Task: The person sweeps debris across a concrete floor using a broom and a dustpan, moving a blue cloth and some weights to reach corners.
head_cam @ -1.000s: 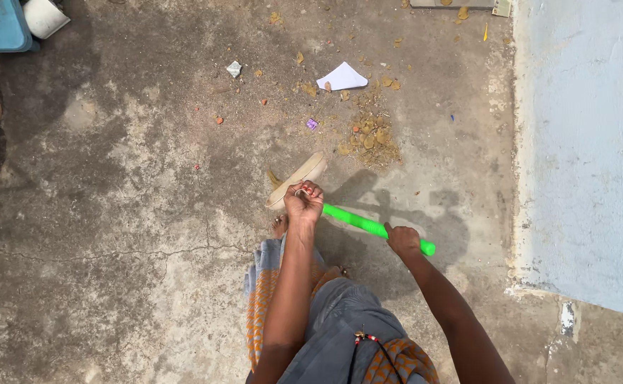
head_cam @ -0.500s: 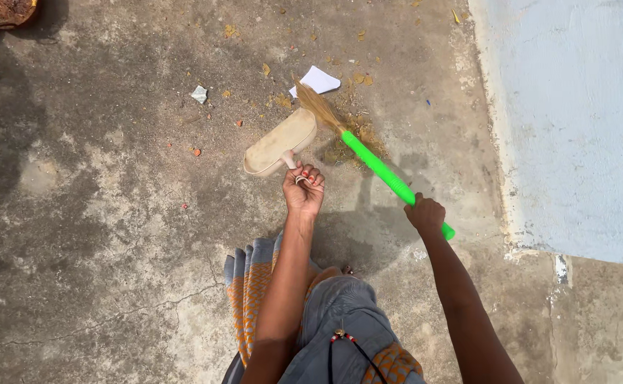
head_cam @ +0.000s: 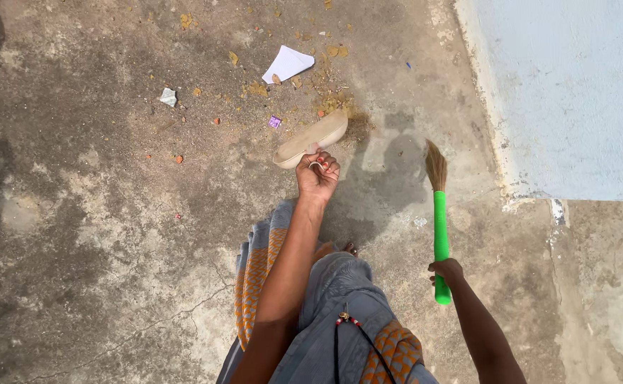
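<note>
My left hand (head_cam: 317,176) grips the handle of a beige dustpan (head_cam: 311,139), which rests tilted on the concrete floor with its mouth towards a pile of dry leaf bits and dirt (head_cam: 336,102). My right hand (head_cam: 445,271) holds a small broom by its bright green handle (head_cam: 441,238). The straw bristles (head_cam: 436,166) point away from me, off to the right of the dustpan and apart from the pile.
A folded white paper (head_cam: 287,63), a crumpled scrap (head_cam: 168,97), a small purple wrapper (head_cam: 274,121) and scattered crumbs lie on the rough floor beyond the dustpan. A pale blue wall (head_cam: 574,92) rises on the right. My draped orange and grey garment (head_cam: 325,313) hangs below.
My right hand pulled the broom back from the pile and swung it to the right, bristles now off the litter. The dustpan moved right, up to the dirt pile.
</note>
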